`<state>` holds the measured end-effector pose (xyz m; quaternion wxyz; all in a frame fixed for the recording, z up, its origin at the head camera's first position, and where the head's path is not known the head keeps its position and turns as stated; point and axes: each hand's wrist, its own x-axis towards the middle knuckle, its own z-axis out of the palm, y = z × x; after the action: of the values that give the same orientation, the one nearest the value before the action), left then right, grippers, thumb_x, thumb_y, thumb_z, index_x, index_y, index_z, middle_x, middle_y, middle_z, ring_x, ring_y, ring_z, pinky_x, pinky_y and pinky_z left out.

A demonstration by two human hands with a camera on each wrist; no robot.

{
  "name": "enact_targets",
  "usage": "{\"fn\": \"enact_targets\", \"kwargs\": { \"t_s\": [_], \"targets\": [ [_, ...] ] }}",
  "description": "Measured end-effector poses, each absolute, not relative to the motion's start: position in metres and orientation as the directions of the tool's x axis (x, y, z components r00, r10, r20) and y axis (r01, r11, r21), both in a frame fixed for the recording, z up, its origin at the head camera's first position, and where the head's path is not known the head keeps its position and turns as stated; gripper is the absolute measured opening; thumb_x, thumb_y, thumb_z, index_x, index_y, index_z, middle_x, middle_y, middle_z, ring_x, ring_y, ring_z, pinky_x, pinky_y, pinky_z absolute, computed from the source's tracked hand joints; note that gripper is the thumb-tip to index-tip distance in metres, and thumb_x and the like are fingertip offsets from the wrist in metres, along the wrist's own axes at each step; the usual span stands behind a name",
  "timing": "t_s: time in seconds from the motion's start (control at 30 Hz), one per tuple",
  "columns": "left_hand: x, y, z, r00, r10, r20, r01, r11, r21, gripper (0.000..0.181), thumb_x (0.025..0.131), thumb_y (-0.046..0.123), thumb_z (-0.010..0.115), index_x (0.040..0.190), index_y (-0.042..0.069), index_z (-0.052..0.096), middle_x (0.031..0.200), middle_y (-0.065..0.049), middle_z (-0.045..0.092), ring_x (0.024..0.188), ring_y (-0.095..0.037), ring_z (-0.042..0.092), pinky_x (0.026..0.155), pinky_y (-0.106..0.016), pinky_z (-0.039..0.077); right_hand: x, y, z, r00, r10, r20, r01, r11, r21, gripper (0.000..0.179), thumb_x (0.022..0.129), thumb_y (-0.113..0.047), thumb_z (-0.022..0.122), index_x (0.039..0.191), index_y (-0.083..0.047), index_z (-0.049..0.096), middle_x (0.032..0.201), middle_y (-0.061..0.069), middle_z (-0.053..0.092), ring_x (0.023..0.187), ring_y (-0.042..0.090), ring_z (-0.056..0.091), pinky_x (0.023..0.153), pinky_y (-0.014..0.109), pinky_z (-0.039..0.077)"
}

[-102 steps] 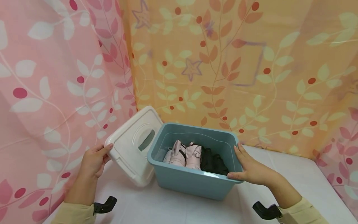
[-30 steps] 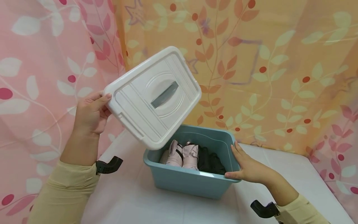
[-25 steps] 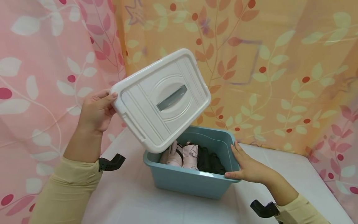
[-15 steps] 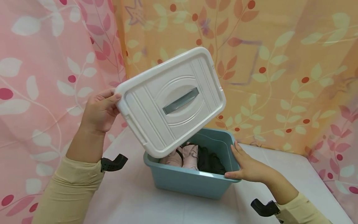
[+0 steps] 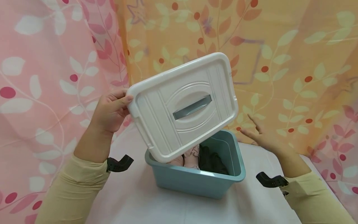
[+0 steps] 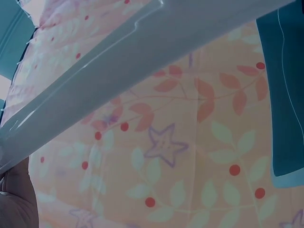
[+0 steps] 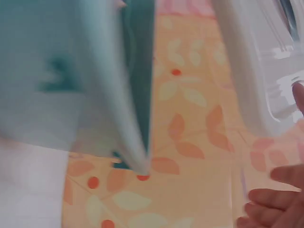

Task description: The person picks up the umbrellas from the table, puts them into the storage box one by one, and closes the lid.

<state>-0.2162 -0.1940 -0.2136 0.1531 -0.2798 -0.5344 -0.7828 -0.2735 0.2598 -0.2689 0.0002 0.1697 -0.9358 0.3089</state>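
A white plastic lid (image 5: 156, 115) with a grey handle (image 5: 192, 107) is held tilted over a blue storage bin (image 5: 195, 183). My left hand (image 5: 110, 110) pinches the lid's left corner, thumb on the top face. The lid's lower edge overlaps the bin's left end in the head view. My right hand (image 5: 263, 137) is in the air to the right of the bin, fingers spread and holding nothing. Inside the bin lie rolled pale pink cloth bundles (image 5: 191, 157) and black ones (image 5: 212, 160), partly hidden by the lid. In the right wrist view the fingers (image 7: 270, 199) are near the lid (image 7: 251, 85).
The bin stands on a white-covered table (image 5: 134, 199). A pink leaf-patterned curtain (image 5: 50, 93) hangs at the left and an orange one (image 5: 279, 77) behind. Each wrist carries a black camera mount, such as the left mount (image 5: 120, 163).
The left hand has raised the lid from beside the bin and carried it right, over the bin. My right hand has let go of the bin's right rim and lifted away.
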Motion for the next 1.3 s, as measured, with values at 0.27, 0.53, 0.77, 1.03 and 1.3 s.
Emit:
{"fn": "enact_targets", "kwargs": {
  "t_s": [0.27,0.53,0.77,1.03,1.3],
  "targets": [
    [-0.218,-0.182,-0.213,-0.817,0.057,0.574,0.511,-0.388,0.767,0.021,0.090,-0.003,0.052,0.085,0.007,0.070,0.077,-0.003,0.066,0.067,-0.013,0.062,0.062,-0.023,0.050,-0.303,0.255,-0.247,-0.923,-0.183,0.340,-0.363,0.710,-0.603,0.075,0.089,-0.047,0.052,0.148,-0.019,0.016,0.145,0.018,0.030,0.128,0.043,0.031,0.100,0.054,0.027],
    [-0.217,-0.177,-0.210,-0.814,0.070,0.577,0.518,-0.364,0.775,0.022,0.091,-0.001,0.051,0.086,0.009,0.070,0.078,-0.002,0.066,0.067,-0.013,0.062,0.063,-0.023,0.050,-0.309,0.244,-0.250,-0.884,-0.089,0.459,-0.390,0.681,-0.620,0.061,0.087,-0.045,0.056,0.140,-0.017,0.040,0.126,0.015,0.055,0.112,0.031,0.053,0.092,0.043,0.042],
    [-0.223,-0.174,-0.212,-0.844,0.107,0.525,0.464,-0.345,0.816,0.020,0.091,0.003,0.053,0.087,0.011,0.070,0.081,-0.001,0.066,0.070,-0.014,0.062,0.067,-0.025,0.051,-0.307,0.238,-0.257,-0.840,-0.103,0.533,-0.423,0.740,-0.522,0.040,0.093,-0.027,0.052,0.123,0.000,0.056,0.108,0.020,0.062,0.095,0.034,0.060,0.075,0.037,0.050],
    [-0.232,-0.166,-0.223,-0.895,0.168,0.413,0.373,-0.223,0.901,0.014,0.091,0.014,0.056,0.098,0.013,0.069,0.090,-0.002,0.065,0.080,-0.016,0.064,0.077,-0.029,0.052,-0.304,0.245,-0.260,-0.885,-0.056,0.462,-0.325,0.785,-0.528,0.041,0.096,-0.024,0.042,0.121,0.006,0.052,0.116,0.028,0.056,0.105,0.046,0.052,0.083,0.058,0.041],
    [-0.230,-0.148,-0.252,-0.886,0.231,0.401,0.397,-0.065,0.916,0.044,0.086,0.008,0.062,0.127,-0.001,0.050,0.108,-0.009,0.060,0.096,-0.019,0.061,0.087,-0.033,0.047,-0.303,0.250,-0.255,-0.892,0.019,0.452,-0.261,0.794,-0.549,0.043,0.096,-0.026,0.041,0.119,0.007,0.052,0.114,0.030,0.056,0.102,0.043,0.053,0.081,0.055,0.041]
  ]
}}
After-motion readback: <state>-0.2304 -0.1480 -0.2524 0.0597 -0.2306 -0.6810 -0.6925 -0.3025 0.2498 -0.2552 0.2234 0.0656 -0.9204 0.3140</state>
